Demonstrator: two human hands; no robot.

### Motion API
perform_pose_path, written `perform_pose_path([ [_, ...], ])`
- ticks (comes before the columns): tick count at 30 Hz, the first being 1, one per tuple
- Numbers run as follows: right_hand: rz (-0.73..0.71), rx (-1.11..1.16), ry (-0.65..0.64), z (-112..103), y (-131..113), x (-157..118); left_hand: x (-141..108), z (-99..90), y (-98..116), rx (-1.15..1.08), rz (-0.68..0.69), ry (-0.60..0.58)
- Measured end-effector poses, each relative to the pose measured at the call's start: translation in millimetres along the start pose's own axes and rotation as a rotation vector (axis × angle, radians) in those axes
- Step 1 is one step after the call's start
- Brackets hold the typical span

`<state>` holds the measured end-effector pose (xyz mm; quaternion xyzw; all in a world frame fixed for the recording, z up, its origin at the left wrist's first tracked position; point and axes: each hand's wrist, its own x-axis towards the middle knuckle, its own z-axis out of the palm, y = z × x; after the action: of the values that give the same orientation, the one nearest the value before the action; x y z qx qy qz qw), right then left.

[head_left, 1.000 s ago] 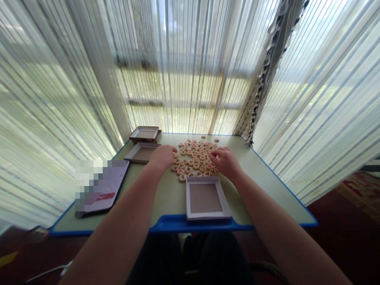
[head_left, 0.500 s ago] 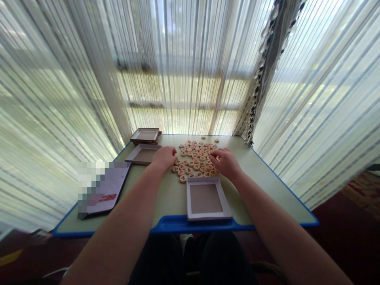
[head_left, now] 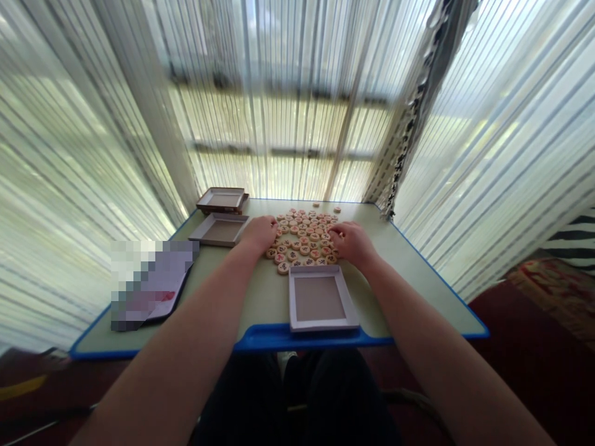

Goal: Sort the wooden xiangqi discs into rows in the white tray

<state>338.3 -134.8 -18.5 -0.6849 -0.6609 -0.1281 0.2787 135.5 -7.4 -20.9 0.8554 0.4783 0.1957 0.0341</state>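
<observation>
Many round wooden xiangqi pieces (head_left: 304,240) with red and black characters are spread in a loose cluster on the pale green table. My left hand (head_left: 261,234) rests at the cluster's left edge, fingers curled in against the outer pieces. At the right edge, my right hand (head_left: 352,240) has its fingers bent and drawn together, with the tips beside the pieces. What either hand pinches, if anything, is hidden. A shallow white open box (head_left: 320,298) with a grey-brown bottom lies between my forearms, just nearer than the cluster.
Another shallow box (head_left: 218,229) lies left of my left hand, with a stacked brown-sided box (head_left: 222,198) behind it. A partly blurred tablet (head_left: 162,282) is at the left. Two stray pieces (head_left: 337,209) sit at the far side. The table has a blue edge (head_left: 439,274); curtains hang beyond.
The whole view has tipped down slightly, so the table appears higher. My left hand has edged closer to the pieces, and my right hand's fingers look more curled.
</observation>
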Motion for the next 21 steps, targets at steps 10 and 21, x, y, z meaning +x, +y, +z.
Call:
perform_pose_path([
  [10, 0.206, -0.089, -0.085, -4, 12, 3, -5, 0.9, 1, 0.059, -0.063, 0.032],
  [21, 0.386, -0.040, -0.406, -33, 19, -2, -5, -0.5, 1, 0.008, -0.173, 0.034],
])
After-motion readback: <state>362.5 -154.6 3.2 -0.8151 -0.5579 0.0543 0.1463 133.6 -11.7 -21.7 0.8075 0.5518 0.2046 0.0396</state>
